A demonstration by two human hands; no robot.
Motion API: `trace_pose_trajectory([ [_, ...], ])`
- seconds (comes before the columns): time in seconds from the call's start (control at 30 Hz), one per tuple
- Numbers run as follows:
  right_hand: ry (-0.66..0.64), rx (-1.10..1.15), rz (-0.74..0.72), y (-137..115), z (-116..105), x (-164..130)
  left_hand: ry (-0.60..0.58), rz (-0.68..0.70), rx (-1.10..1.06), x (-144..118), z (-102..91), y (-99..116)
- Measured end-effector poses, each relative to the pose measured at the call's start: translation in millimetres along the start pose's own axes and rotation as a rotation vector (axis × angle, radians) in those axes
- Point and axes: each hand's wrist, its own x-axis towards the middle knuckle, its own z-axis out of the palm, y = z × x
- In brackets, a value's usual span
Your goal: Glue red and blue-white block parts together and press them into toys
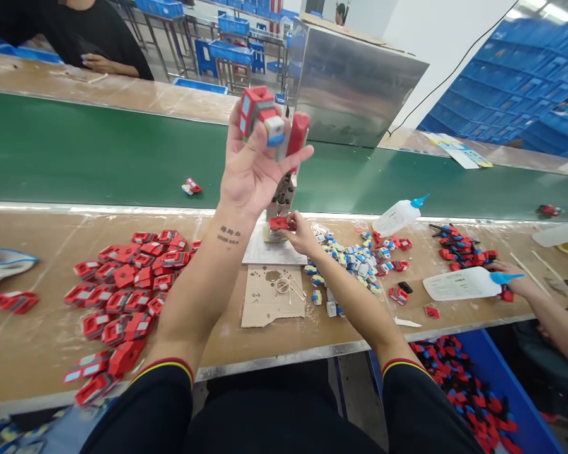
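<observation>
My left hand (253, 167) is raised above the surface (38, 340), fingers closed on an assembled red toy block (261, 115). My right hand (301, 234) pinches a small red part (279, 222) at the press fixture (284, 195), beside the blue-and-white pieces (353, 261).

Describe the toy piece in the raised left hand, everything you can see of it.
The toy piece is a small blocky assembly, apparently plastic: a red body with a light blue panel on one side and a white-and-blue block with a yellow edge at its lower right. The left hand holds it up at the fingertips, palm toward the camera, above the green belt. Nothing else touches it.
</observation>
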Motion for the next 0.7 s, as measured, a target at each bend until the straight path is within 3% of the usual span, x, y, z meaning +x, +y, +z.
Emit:
trace_pose_trajectory([
  [0.07,-0.017,0.011,-0.012,-2,-15,-10,-0.009,0.031,0.005,14,-1.9,-9],
  [0.17,-0.073,-0.103,0.037,0,-57,-12,-0.087,0.089,-0.032,25,-10.8,-20],
  [0.3,-0.002,-0.460,0.178,16,-115,27,-0.168,0.140,-0.018,42,-17.8,-23],
  [0.37,0.038,-0.551,0.201,27,-127,54,-0.203,0.131,0.003,51,-17.1,-21],
  [0.47,0.035,-0.649,0.220,40,-126,82,-0.205,0.098,0.047,58,-16.8,-12],
  [0.57,0.016,-0.696,0.221,48,-124,89,-0.149,0.093,0.114,43,-30.3,0],
  [0.7,0.086,-0.707,0.171,46,-144,88,-0.093,0.126,0.178,-14,-79.7,0],
])
